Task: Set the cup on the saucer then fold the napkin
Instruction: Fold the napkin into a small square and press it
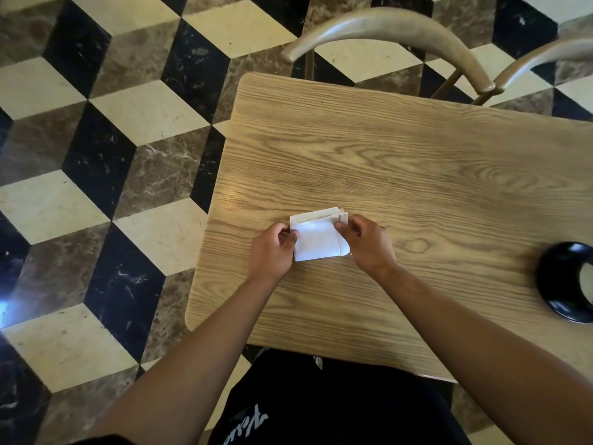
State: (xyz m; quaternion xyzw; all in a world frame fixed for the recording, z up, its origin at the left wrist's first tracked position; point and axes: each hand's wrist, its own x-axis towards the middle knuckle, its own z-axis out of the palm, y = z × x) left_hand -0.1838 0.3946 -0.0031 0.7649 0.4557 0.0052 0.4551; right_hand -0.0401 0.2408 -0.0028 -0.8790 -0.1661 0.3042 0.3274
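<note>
A person's left hand [272, 252] and right hand [365, 244] are pinching opposite side edges of a folded white napkin [319, 237], curled fingers [341, 227] closing on the cloth as it is lying near the worktop's [401, 149] left edge. A black saucer [560, 281] is sitting at the right edge, partly cropped; any cup cannot be made out.

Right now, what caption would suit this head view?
Both hands, left and right, pinch a folded napkin on the table.
</note>
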